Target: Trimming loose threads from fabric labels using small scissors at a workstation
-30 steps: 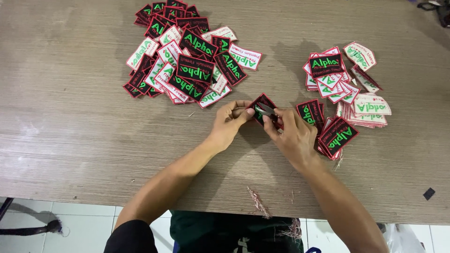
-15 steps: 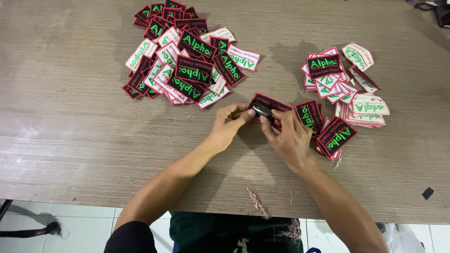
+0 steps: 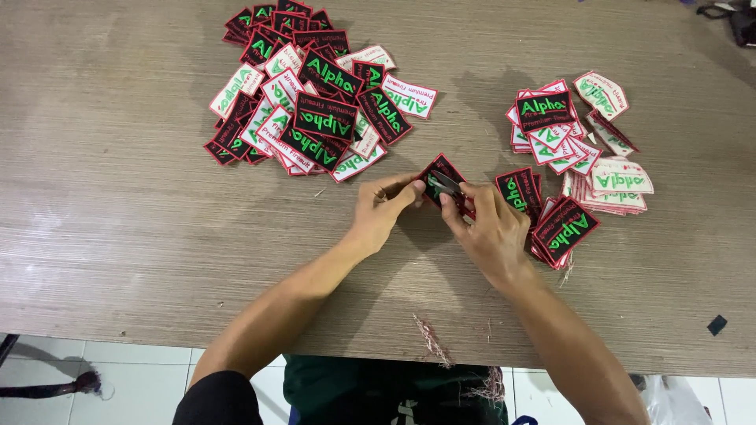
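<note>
My left hand (image 3: 383, 208) pinches the left edge of a black patch with red border (image 3: 443, 168), held just above the wooden table (image 3: 118, 220). With its fingers closed, my right hand (image 3: 488, 228) grips a small metal thread snipper (image 3: 446, 186), its tip on the patch. A large loose pile of black and white patches (image 3: 307, 102) lies up and left of my hands. A second pile of patches (image 3: 575, 165) lies just right of my right hand.
A clump of cut reddish threads (image 3: 431, 343) lies near the table's front edge. A small black scrap (image 3: 717, 324) sits at the lower right. A dark object (image 3: 736, 17) pokes in at the top right corner. White floor tiles (image 3: 118, 382) show below the table.
The patch between my hands has been turned slightly and the snipper has shifted along its edge. Both piles are unchanged.
</note>
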